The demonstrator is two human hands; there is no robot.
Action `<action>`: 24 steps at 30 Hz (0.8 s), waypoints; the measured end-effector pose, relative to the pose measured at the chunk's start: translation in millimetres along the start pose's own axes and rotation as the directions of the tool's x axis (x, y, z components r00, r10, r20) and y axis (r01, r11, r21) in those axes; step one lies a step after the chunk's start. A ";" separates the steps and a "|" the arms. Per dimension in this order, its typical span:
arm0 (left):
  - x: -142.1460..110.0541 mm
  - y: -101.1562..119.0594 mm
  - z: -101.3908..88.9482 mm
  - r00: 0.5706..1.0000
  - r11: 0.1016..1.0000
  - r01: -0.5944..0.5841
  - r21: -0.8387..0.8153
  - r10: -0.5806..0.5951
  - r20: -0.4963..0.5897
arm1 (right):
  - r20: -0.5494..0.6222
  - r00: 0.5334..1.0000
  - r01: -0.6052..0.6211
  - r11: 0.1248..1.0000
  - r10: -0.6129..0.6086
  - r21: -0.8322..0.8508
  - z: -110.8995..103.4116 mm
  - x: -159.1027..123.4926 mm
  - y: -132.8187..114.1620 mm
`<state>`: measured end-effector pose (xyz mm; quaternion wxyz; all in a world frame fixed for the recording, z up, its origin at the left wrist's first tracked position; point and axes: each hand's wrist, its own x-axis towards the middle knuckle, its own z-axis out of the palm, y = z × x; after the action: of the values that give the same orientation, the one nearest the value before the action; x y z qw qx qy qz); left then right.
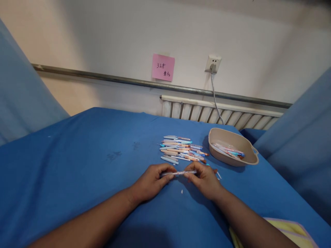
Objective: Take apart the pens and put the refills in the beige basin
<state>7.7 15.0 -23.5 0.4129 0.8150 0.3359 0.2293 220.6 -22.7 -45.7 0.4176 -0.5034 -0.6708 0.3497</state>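
Observation:
Between my two hands I hold a slim, pale pen (pixel 178 173) level over the blue cloth. My left hand (pixel 155 181) pinches its left end between thumb and fingers. At the other end, my right hand (pixel 203 179) is closed on it in the same way. Just beyond my hands lies a pile of pens (pixel 181 148) in white, peach, blue and brown, mostly side by side. A few more pen parts (pixel 218 175) stick out beside my right hand. One tiny white scrap (pixel 181 191) is on the cloth in front of me.
A beige plastic basket (pixel 252 159) at the right holds several pens in clear wrapping. Lower right, a yellow item (pixel 287 229) lies partly under my right forearm. Behind the blue-covered table (pixel 85 148) are a radiator (pixel 196 112), a rail and a plugged-in cable (pixel 214 91).

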 end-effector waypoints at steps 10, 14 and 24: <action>-1.9 1.1 2.4 0.997 0.994 -0.070 0.082 0.067 0.036 | 0.086 0.981 0.193 0.947 -0.176 -0.259 -4.0 -3.5 -6.9; -3.6 2.6 1.7 0.989 0.960 -0.148 0.240 0.140 0.047 | 0.120 0.986 0.149 0.943 -0.118 -0.299 -3.1 -3.7 -5.1; -3.7 0.8 3.8 0.986 0.949 -0.168 0.268 0.162 0.043 | 0.082 0.981 0.194 0.938 -0.178 -0.289 2.5 -8.3 -5.3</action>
<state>8.0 9.9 -25.3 0.2805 0.8912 0.2906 0.2064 217.5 -32.1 -43.8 0.3504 -0.4847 -0.7711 0.2182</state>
